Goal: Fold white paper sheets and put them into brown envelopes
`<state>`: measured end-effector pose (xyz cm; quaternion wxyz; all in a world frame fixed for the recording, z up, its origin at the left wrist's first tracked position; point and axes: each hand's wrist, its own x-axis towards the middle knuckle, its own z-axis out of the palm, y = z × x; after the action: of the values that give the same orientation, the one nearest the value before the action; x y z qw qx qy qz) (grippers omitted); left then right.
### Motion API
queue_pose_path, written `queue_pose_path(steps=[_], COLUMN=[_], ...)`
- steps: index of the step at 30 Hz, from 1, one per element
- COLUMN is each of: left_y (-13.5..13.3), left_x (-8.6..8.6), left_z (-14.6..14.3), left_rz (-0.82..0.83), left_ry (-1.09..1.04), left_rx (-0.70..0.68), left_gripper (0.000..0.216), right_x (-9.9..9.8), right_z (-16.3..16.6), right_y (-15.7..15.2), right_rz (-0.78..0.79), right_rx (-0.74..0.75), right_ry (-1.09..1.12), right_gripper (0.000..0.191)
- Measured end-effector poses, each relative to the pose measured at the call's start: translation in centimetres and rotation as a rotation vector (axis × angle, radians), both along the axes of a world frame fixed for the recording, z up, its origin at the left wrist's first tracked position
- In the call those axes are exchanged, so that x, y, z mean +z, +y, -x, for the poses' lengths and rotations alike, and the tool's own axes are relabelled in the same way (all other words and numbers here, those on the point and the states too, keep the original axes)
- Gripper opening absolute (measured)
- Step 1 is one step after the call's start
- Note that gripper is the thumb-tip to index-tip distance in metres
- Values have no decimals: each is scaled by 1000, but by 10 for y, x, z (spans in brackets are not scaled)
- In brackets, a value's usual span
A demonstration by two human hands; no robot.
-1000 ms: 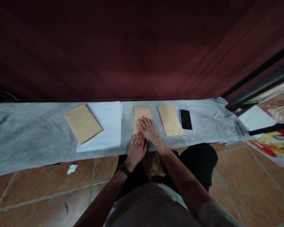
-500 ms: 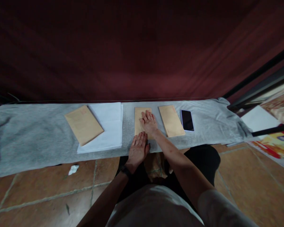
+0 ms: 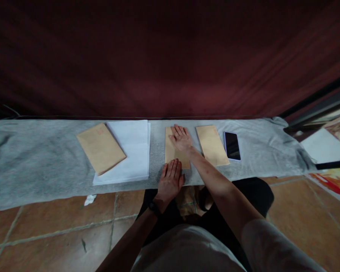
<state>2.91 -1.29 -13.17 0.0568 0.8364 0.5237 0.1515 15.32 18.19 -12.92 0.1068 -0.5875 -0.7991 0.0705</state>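
Observation:
A narrow brown envelope (image 3: 171, 154) lies lengthwise on the grey cloth (image 3: 39, 158) in front of me. My right hand (image 3: 181, 139) lies flat on the envelope's far end, fingers spread. My left hand (image 3: 170, 181) presses flat on its near end at the cloth's front edge, a dark band on the wrist. Neither hand grips anything.
A second brown envelope (image 3: 212, 145) and a dark phone (image 3: 232, 146) lie to the right. To the left, a wider brown envelope (image 3: 101, 148) rests on a stack of white paper (image 3: 130, 151). A dark red curtain (image 3: 170, 56) hangs behind. A paper scrap (image 3: 90, 199) lies on the tiled floor.
My right hand has slid away from me along the envelope, from its middle to its far end. My left hand has stayed at the near end.

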Motion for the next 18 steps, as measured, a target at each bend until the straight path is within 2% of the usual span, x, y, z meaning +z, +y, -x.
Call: queue_pose_path(steps=[6, 11, 18], left_y=[0, -1, -1], left_x=[1, 2, 1], left_z=[0, -1, -2], left_rz=[4, 12, 2], left_ry=[20, 31, 45], left_rx=[-2, 3, 6], left_gripper=[56, 57, 52], right_x=[0, 0, 0], right_z=[8, 11, -1], right_y=[-13, -38, -71], right_rz=[9, 38, 115], right_rx=[179, 232, 306], right_ry=[-16, 6, 80], right_gripper=[53, 53, 51])
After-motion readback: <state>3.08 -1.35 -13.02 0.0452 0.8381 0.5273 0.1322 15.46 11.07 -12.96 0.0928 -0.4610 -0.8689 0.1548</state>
